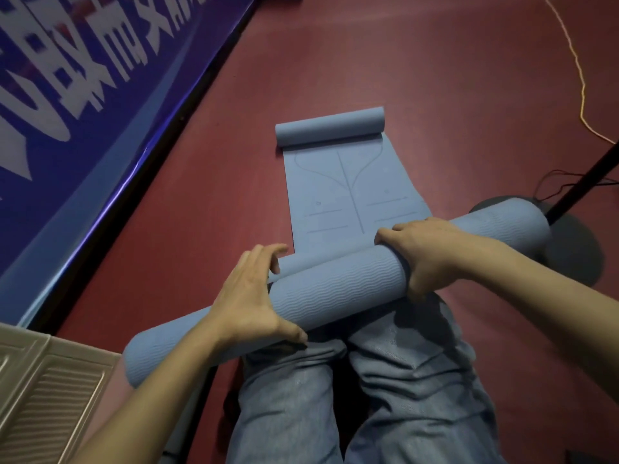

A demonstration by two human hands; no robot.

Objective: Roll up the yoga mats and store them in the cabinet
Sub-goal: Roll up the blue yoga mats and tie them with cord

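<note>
Both bare forearms reach forward and inward from the lower corners, above the knees in jeans (pixel 351 396). The left hand (pixel 249 296) lies palm down over the roll (pixel 335 286), its thumb hooked under the near side and its fingers curved over the top, fingertips lifted slightly. The right hand (pixel 425 249) wraps the roll further along, fingers curled over the far side and thumb tucked below.

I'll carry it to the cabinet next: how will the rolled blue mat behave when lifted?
The rolled blue foam mat probably feels light. Its wavy ribbed surface should resist slipping. The curled far end suggests it may spring open if released.
</note>
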